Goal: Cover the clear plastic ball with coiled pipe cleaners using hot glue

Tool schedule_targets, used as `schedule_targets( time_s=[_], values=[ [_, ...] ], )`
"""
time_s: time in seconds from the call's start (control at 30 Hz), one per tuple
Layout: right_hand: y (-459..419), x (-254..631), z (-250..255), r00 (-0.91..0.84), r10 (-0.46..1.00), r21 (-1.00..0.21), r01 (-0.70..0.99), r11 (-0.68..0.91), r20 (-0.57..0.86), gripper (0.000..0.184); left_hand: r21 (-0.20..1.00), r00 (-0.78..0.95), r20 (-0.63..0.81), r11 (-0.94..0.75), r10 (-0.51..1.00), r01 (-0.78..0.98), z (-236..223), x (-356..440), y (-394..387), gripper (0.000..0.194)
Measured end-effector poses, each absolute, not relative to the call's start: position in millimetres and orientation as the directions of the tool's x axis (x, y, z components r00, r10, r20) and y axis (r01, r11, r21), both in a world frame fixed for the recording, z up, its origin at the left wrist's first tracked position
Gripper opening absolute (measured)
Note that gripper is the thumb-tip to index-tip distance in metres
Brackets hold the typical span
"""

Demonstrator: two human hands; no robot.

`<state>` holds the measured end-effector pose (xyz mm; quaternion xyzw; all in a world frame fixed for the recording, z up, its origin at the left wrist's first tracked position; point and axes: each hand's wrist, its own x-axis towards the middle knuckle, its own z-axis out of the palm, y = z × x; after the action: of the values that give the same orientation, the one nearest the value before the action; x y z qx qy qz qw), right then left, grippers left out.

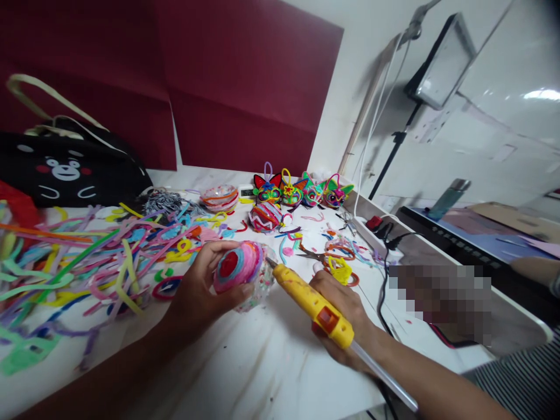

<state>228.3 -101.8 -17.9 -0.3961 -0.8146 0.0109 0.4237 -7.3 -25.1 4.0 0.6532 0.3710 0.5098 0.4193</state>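
My left hand (203,286) is closed around a round ball (238,265) wound with pink, orange, blue and red fuzzy pipe cleaner. Its right side is a clear shell with coloured specks. In my right hand (345,306) is a yellow hot glue gun (308,297), with a clear glue stick (385,376) poking out of its back end. The gun's nozzle meets or nearly meets the ball's right edge; I cannot tell if it touches. Just beyond my right hand lie scissors (312,254) and a yellow pipe-cleaner piece (340,271).
Loose pipe cleaners (83,262) cover the table's left side. At the back sit several cat-faced ornaments (268,191), a striped ball (265,217) and a clear bowl (219,198). A black cable (384,291) runs along the right, beside a power strip (380,236). Another person's striped clothing (516,373) shows at right.
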Motion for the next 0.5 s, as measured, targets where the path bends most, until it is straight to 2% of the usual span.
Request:
schedule_targets(
  time_s=[0.5],
  values=[
    [-104.5,225.4,-7.4,-0.36,0.648,-0.315,0.652,0.689,0.672,0.005,0.909,0.18,0.388,-0.408,0.904,0.09,1.8,-8.0,-23.9,0.053]
  ],
)
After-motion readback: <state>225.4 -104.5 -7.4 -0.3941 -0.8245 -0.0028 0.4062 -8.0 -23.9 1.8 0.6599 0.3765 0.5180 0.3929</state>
